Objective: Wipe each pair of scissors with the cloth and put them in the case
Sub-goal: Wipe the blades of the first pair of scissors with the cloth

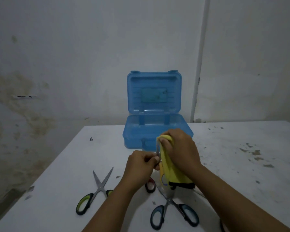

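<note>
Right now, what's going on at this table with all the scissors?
A person is cleaning scissors. The left hand holds one pair of scissors upright while the right hand rubs a yellow cloth along its blades. Two more pairs lie on the white table: green-handled scissors to the left and blue-handled scissors nearer the person. A red-rimmed handle peeks out below the hands. The blue case stands open behind; no scissors show inside.

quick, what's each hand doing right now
Left hand: closed on the pair of scissors being wiped.
Right hand: closed on the yellow cloth, wrapped over the blades.
</note>
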